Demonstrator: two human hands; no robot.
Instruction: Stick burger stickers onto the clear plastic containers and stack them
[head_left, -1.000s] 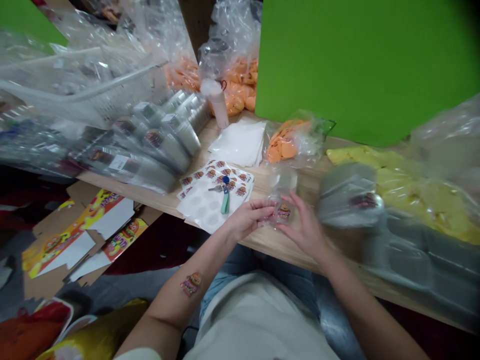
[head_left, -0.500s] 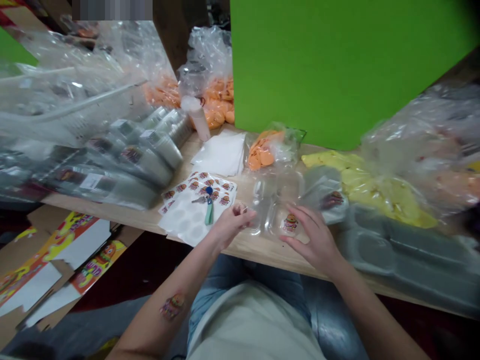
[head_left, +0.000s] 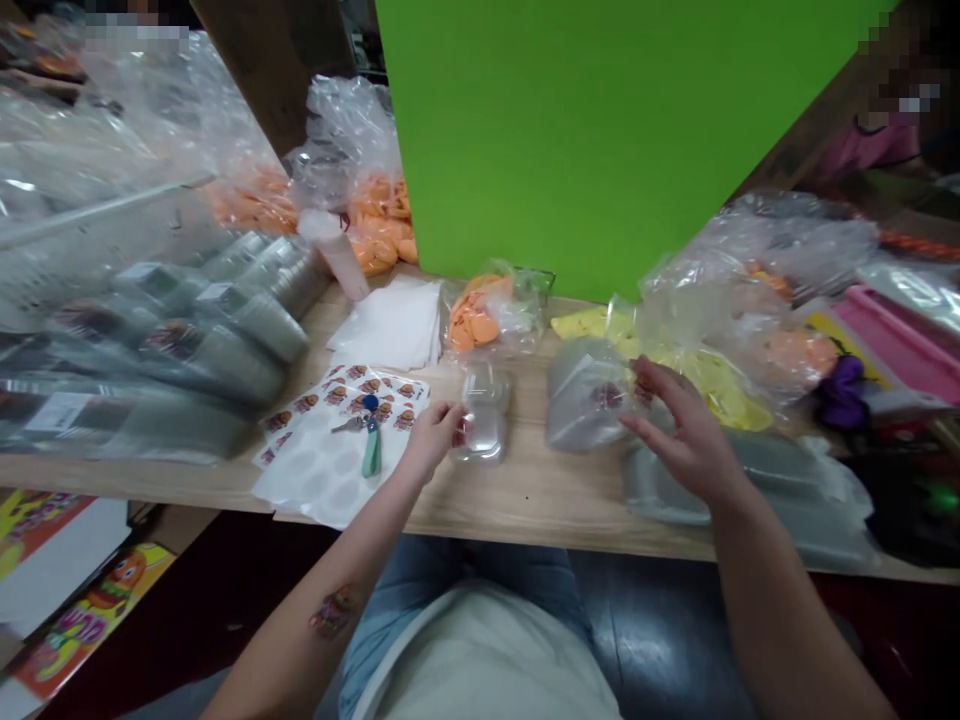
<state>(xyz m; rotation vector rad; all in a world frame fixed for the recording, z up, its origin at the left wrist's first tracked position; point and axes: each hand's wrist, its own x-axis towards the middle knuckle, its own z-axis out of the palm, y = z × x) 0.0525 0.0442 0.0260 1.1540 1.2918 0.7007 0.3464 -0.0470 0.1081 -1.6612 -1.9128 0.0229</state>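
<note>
Nearest, my left hand (head_left: 433,437) pinches the left edge of a small clear plastic container (head_left: 486,425) lying on the wooden table (head_left: 525,495). My right hand (head_left: 686,435) is open, fingers spread, fingertips touching a bagged stack of clear containers (head_left: 589,405) just right of the small one. Left of my left hand lies a sticker sheet (head_left: 322,470) with a key (head_left: 369,440) on it. Farther back sit white paper squares (head_left: 390,325), a bag of orange discs (head_left: 484,315), then a green board (head_left: 570,130).
</note>
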